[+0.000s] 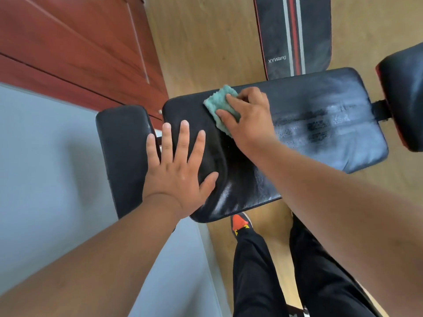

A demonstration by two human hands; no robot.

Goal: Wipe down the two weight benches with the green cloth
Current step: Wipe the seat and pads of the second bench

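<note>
The green cloth (pixel 223 108) is being pressed flat onto the black pad (pixel 297 124) of the nearer bench, toward its far left part, and it is being held there by the right hand (pixel 246 113). The grip of that hand is being kept clamped on the cloth: the fingers are being spread over its top while the knuckles are being curled at its right edge. To the right of the cloth, a streaked, damp-looking patch is being shown on the pad, so the wiping of this first bench is judged to be the step in hand, with its left end not yet covered. The left hand (pixel 177 165) is being laid flat on the near left corner of the pad, its grip apart with fingers straight and splayed, apparently to steady the bench. A smaller black cushion (pixel 123 154) is being seen just left of the pad. The second bench (pixel 295 35), striped in red and grey, is being left lying on the wooden floor (pixel 206 42) farther off. The next move is judged to call for the cloth being swept over the left end, then carried to the striped bench. Both forearms are being stretched forward from the near edge.
</note>
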